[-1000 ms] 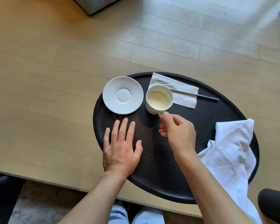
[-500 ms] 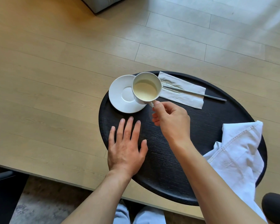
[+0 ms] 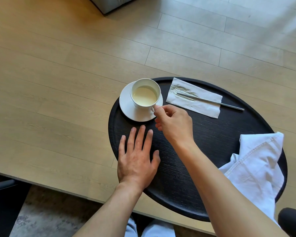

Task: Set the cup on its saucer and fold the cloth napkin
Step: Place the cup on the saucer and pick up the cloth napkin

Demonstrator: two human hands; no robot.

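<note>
The right hand (image 3: 173,124) is pinching the handle of the cup (image 3: 145,94) to seat it on the saucer (image 3: 126,106) at the tray's (image 3: 203,134) far left, while the left hand (image 3: 137,159) is lying flat with spread fingers, probably steadying the tray, and the cloth napkin (image 3: 256,166) is waiting unfolded at the near right.

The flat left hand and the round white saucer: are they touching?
Apart. The head view shows dark tray between the left hand's fingertips and the saucer rim.
</note>
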